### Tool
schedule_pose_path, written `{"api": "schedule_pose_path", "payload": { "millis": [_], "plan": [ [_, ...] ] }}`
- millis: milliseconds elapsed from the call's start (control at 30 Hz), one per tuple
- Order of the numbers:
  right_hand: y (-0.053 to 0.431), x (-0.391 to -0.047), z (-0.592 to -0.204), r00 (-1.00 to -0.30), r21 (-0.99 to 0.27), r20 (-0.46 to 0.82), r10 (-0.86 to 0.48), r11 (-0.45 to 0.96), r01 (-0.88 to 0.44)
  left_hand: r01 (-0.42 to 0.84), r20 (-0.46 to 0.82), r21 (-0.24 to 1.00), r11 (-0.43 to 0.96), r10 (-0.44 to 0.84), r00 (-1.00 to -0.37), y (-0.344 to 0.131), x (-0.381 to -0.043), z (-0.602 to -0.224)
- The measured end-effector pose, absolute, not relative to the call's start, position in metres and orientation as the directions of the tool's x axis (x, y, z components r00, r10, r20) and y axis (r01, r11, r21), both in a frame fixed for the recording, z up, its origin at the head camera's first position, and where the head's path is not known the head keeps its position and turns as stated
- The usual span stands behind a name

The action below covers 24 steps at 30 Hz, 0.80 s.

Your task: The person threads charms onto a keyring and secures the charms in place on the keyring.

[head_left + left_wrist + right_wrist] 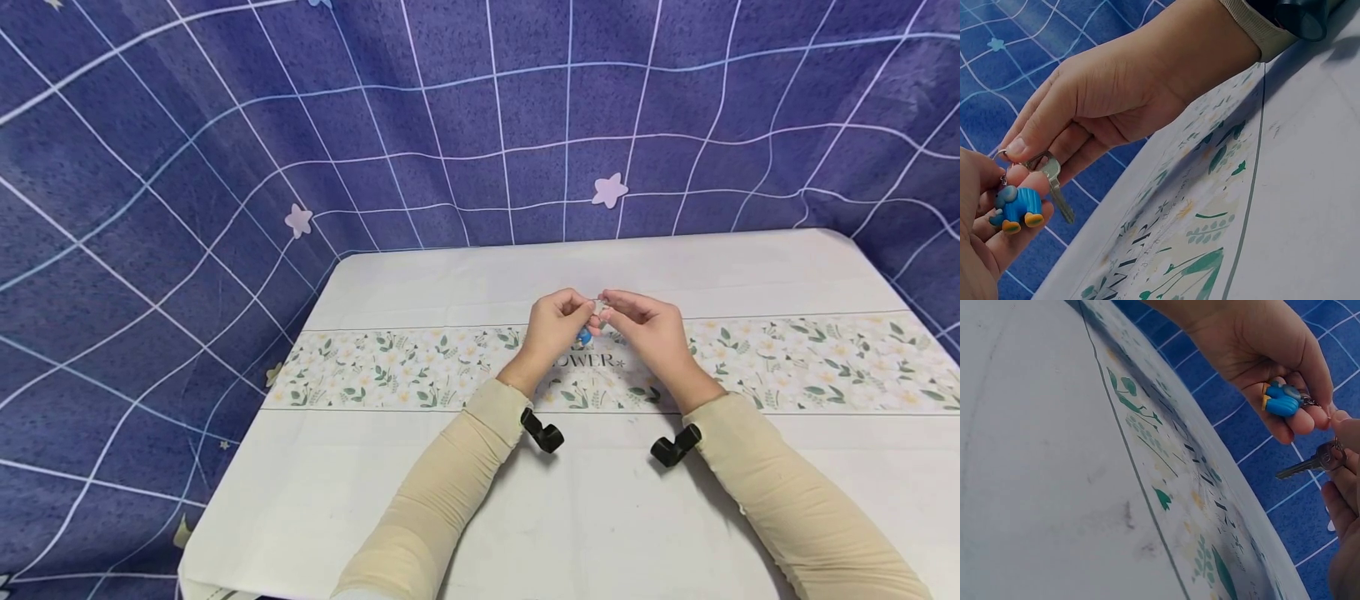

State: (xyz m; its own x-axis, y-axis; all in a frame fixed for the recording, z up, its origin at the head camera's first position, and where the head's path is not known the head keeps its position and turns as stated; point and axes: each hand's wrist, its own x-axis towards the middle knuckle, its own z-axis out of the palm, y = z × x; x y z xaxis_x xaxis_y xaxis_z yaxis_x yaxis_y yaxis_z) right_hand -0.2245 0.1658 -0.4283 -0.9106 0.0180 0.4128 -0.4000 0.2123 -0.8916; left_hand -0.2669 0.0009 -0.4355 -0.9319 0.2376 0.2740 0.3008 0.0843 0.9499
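Over the table's middle my two hands meet, fingertips close together. My left hand [553,327] pinches the short chain of a blue figure keychain [1019,207] between thumb and forefinger. The figure, with orange feet, lies against that hand's curled fingers. My right hand [654,329] pinches a thin metal key ring [1000,154] with thumb and fingertip. A silver metal key [1313,464] hangs from the ring beside the right fingers, its blade pointing away from them. Where the chain meets the ring, fingertips partly hide the join.
A white tablecloth [600,500] with a floral printed band [390,367] covers the table. Behind and to the left hangs a blue curtain [450,125] with white grid lines and stars. Black wrist cameras [542,431] are strapped over both beige sleeves [442,475].
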Motion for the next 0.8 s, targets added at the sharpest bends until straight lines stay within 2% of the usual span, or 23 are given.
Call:
{"api": "schedule_pose_path", "payload": {
  "millis": [167, 467, 800],
  "plan": [
    [0.1636, -0.2166, -0.4161, -0.91, -0.881, 0.415, 0.001, 0.251, -0.402, 0.306, 0.278, 0.95, 0.067, 0.266, -0.923, -0.0009, -0.2686, -0.4366],
    [0.1659, -0.2223, -0.4211, -0.916, -0.901, 0.4, 0.002, 0.184, -0.393, 0.293, 0.27, 0.956, 0.032, 0.302, -0.914, -0.0038, -0.2689, -0.4369],
    [0.1646, -0.2186, -0.4169, -0.93, -0.882, 0.366, -0.044, 0.304, -0.361, 0.319, 0.287, 0.945, 0.073, 0.283, -0.915, -0.0033, -0.269, -0.4364]
  ]
}}
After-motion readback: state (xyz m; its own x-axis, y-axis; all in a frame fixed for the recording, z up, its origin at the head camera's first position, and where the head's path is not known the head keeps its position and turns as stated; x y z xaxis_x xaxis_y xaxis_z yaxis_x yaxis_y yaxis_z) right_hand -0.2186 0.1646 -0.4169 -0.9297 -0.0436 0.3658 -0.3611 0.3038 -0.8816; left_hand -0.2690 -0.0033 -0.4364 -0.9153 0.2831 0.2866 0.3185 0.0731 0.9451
